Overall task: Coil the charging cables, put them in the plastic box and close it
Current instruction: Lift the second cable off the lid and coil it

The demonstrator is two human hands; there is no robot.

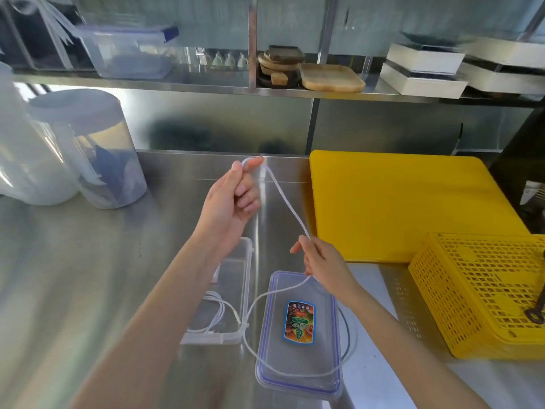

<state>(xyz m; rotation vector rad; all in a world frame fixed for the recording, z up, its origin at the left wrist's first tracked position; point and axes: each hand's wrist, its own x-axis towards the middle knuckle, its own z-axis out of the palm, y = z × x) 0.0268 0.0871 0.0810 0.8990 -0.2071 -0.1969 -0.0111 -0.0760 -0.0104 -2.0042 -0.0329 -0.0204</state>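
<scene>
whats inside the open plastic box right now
One coiled white cable lies in the near end of the clear plastic box. The left forearm covers part of the far end, so what lies there cannot be told.

Counter [88,276] left open — basket [477,293] crowds right.

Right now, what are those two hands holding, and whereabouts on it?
Both hold one white cable. The left hand pinches a bend near one end; the right hand grips it farther along, and the rest trails over the lid.

Steel counter [88,276] under box [236,290], lid [298,364], board [398,208].
</scene>
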